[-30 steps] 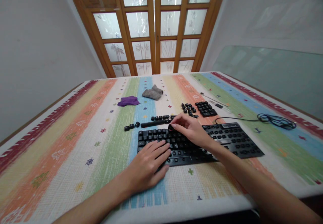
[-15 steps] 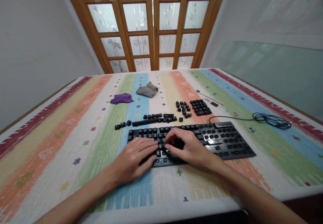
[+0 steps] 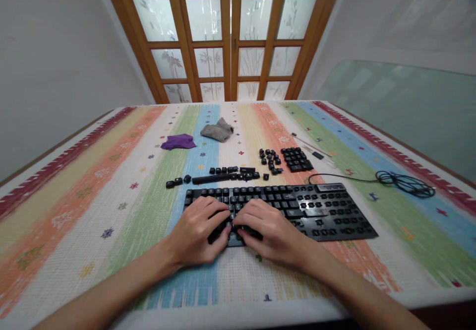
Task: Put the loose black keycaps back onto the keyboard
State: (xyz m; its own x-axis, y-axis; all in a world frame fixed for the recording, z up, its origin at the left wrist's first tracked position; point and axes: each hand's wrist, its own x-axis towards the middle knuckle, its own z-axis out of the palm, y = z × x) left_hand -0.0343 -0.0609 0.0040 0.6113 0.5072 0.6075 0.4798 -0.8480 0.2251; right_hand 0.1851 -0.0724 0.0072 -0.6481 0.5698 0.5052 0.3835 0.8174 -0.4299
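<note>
A black keyboard [image 3: 316,213] lies on the table in front of me, with keys in its left and middle parts and bare key mounts at its right. My left hand [image 3: 203,228] rests on the left part, fingers stretched over the keys and thumb apart from them. Close beside it, my right hand [image 3: 266,228] lies over the middle keys, its fingers bent and spread with the thumb low at the front edge. I see nothing held in either hand; the undersides of the fingers are hidden. Behind the keyboard lie a loose space bar [image 3: 210,178] and several loose keycaps [image 3: 247,176].
More loose keycaps [image 3: 270,160] and a block of grouped keycaps [image 3: 296,160] sit behind. Farther back are a purple cloth [image 3: 178,142] and a grey cloth [image 3: 217,130]. A coiled cable [image 3: 403,183] lies at right, near thin tools [image 3: 310,145]. A striped cloth [image 3: 148,231] covers the table.
My right hand has moved left and nearer me, from a pinch over the middle keys to spread fingers beside my left hand. The view has shifted slightly.
</note>
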